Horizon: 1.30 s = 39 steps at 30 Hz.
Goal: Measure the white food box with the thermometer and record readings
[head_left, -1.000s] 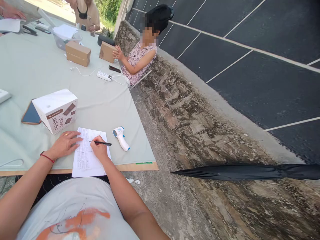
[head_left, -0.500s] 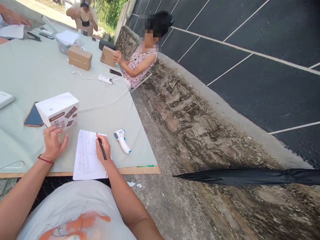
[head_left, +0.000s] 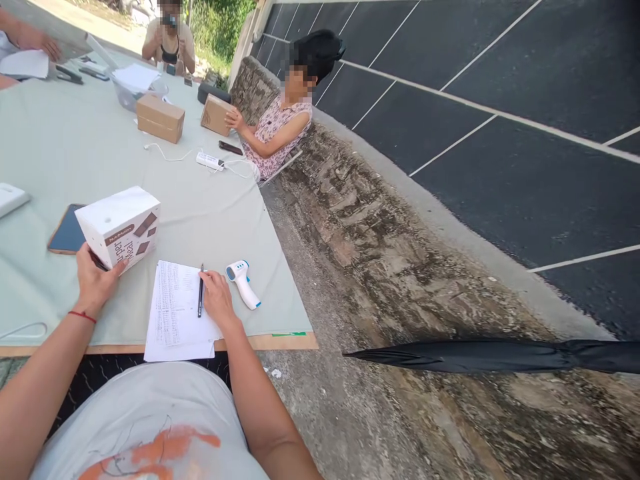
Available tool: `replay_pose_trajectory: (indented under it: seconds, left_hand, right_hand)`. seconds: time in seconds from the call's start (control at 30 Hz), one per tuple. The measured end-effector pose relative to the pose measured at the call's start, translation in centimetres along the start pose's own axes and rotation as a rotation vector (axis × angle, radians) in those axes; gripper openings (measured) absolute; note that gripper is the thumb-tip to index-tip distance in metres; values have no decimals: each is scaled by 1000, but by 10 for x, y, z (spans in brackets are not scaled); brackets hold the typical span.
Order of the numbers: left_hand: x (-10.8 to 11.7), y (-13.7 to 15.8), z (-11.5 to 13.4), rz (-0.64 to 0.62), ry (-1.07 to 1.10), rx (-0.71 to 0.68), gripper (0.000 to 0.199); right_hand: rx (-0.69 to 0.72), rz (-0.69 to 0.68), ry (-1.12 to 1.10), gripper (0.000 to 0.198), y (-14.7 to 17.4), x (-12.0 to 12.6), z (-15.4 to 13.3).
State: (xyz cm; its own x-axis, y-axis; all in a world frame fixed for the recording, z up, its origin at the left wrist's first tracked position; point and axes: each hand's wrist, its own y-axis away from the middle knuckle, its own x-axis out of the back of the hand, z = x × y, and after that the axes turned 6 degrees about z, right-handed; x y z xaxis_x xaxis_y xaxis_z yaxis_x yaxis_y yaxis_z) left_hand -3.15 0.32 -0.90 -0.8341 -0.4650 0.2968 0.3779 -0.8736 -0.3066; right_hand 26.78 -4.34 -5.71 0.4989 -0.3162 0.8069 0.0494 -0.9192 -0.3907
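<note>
Lying on pale tablecloth (head_left: 60,147), outdoors — papers (head_left: 175,320).

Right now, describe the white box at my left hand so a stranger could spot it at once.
On the pale-covered table, find the written sheets at the near edge. Just beyond them and to the left, your left hand grips the white box. Unlike the brown cartons farther back, it is white with brown printing, including "Meal".
</note>
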Motion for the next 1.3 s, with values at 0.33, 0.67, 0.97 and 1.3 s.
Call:
replay_pose_trajectory:
  seconds: [0.33,0.67,0.97,1.3]
  left_hand:
    - [1,13,14,-144,187,102,69]
    - [-2,14,24,-271,119,108,79]
    - [-2,13,22,-269,80,113,80]
    - [-3,13,18,-284,138,123,83]
  right_hand:
    - [-534,47,251,66,0,38,20]
    - [-591,-30,-48,34,-13,57,12]
    - [-460,-140,-1202,32,-10,38,-92]
    - [-463,-207,-940,27,-5,26,-121]
